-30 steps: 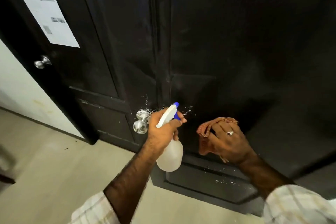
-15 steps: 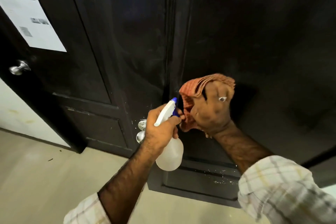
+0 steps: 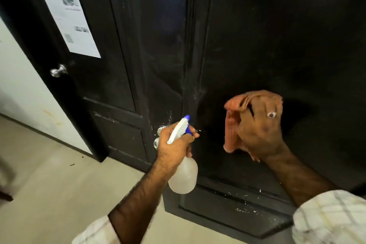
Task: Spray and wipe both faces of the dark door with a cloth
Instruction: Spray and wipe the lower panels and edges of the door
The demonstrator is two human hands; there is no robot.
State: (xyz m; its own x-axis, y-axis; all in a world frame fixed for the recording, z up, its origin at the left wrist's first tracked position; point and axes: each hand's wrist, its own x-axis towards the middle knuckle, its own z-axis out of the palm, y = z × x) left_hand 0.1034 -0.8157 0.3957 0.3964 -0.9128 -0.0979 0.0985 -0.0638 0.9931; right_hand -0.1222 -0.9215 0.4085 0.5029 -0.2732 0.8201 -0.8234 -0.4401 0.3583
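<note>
The dark door (image 3: 277, 45) fills the right half of the view, its face close in front of me. My right hand (image 3: 259, 130) presses an orange cloth (image 3: 232, 123) flat against that face at mid height. My left hand (image 3: 172, 146) grips a translucent spray bottle (image 3: 183, 176) by its white and blue trigger head, nozzle pointing at the door's edge. White droplets speckle the door near the nozzle and on the lower panel (image 3: 243, 204). The door's metal knob (image 3: 157, 140) is mostly hidden behind my left hand.
A second dark door (image 3: 103, 77) stands at the left with a printed paper sheet (image 3: 68, 18) taped on it and a silver knob (image 3: 57, 71). A white wall (image 3: 21, 89) lies further left. Beige floor (image 3: 49, 188) spreads below.
My right hand with the cloth rose up the door face, then slid to the right and slightly down. The left hand kept the bottle in about the same place.
</note>
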